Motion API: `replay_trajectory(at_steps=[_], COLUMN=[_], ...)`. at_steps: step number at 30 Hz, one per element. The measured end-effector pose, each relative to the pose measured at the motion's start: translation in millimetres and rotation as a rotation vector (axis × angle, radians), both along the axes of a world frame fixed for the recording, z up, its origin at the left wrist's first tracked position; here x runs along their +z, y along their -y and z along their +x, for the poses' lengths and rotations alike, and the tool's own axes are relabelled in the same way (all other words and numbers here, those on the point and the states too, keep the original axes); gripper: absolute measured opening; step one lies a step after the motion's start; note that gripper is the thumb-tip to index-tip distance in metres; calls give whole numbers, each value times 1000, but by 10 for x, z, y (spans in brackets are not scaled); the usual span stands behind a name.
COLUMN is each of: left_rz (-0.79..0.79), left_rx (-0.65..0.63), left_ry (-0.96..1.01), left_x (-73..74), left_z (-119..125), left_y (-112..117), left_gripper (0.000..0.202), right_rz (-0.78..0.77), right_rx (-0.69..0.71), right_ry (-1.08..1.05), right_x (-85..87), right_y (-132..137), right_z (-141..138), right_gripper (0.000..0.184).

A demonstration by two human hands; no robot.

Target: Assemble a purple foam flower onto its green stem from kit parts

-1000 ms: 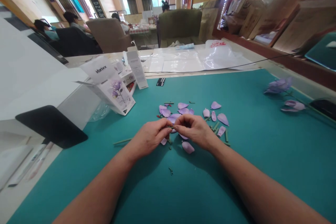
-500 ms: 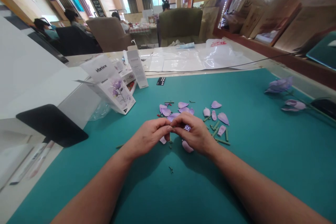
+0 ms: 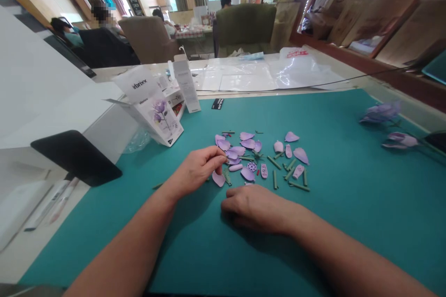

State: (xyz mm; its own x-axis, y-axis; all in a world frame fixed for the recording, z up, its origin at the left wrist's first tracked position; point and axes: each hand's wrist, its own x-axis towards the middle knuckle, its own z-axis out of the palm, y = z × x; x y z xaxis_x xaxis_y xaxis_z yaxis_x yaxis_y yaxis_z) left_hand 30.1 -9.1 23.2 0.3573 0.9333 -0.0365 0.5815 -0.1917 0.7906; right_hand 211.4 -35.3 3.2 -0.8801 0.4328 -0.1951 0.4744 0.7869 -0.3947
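Several purple petal pieces (image 3: pixel 246 145) and short green stem rods (image 3: pixel 290 177) lie scattered on the teal mat (image 3: pixel 348 195). My left hand (image 3: pixel 198 169) rests at the near left edge of the pile, its fingers curled in a pinch on a small piece I cannot make out, next to a loose petal (image 3: pixel 219 179). Nearer to me, my right hand (image 3: pixel 254 206) lies knuckles up on the mat with its fingers curled under, over the spot where a small green piece lay; what is beneath it is hidden.
An opened white box with a purple flower picture (image 3: pixel 153 111) stands at the mat's far left. Two assembled purple flowers (image 3: pixel 381 113) lie at the right edge. A black pad (image 3: pixel 75 158) sits at left, plastic bags (image 3: pixel 265 74) behind. People sit at chairs far back.
My hands were together above the pile working a small piece. Now they are apart: the right has dropped toward me onto the mat, the left stays by the petals.
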Motion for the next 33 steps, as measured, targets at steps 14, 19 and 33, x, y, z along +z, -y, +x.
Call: replay_trajectory(at_steps=[14,19,33], left_rz=[34,174,397], left_rx=[-39,-9,-68], left_ry=[-24,-126,-227], left_x=[22,9,-44], left_z=[22,29,96], left_y=[33,56,124], left_gripper=[24,23,19], right_rz=[19,-486,-887], right_rx=[-195,-623,-754], right_ry=[-147,-657,-1104], right_x=[-98,-50,-146], right_y=[-41,-288,-343], right_z=[-71,110,47], right_gripper=[6,7,33])
